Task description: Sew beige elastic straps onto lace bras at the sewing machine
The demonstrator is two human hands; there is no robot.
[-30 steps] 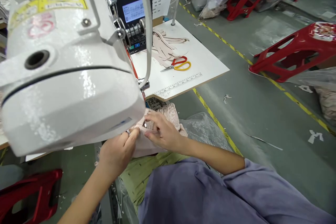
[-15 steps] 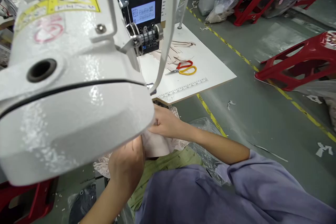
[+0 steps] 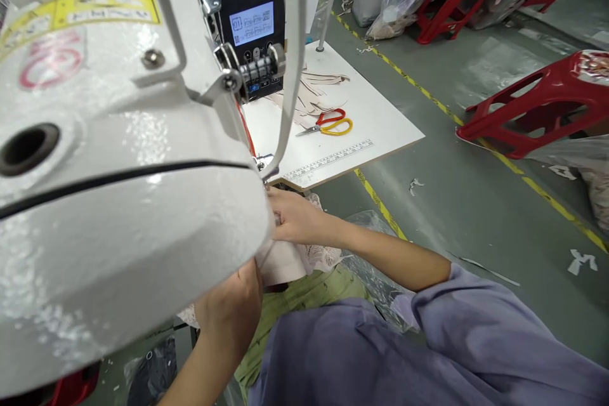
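Note:
A big white sewing machine head (image 3: 118, 158) fills the left of the view and hides the needle area. My right hand (image 3: 295, 216) lies on a pale pink lace fabric piece (image 3: 285, 263) just under the machine's edge, fingers curled and pressed on the cloth. My left hand (image 3: 231, 311) sits lower, at the fabric's near edge; its fingers are hidden behind the machine head. The fabric hangs over my lap.
The white table (image 3: 380, 127) carries red-and-yellow scissors (image 3: 328, 124), beige fabric strips (image 3: 309, 92) and a printed ruler at its edge. A control panel (image 3: 252, 22) glows behind. Red plastic stools (image 3: 537, 101) and plastic bags stand on the grey floor with yellow tape.
The view has closed in on the machine, which now hides more of both hands. My left hand dropped lower along the fabric; my right hand stays pressed on the cloth.

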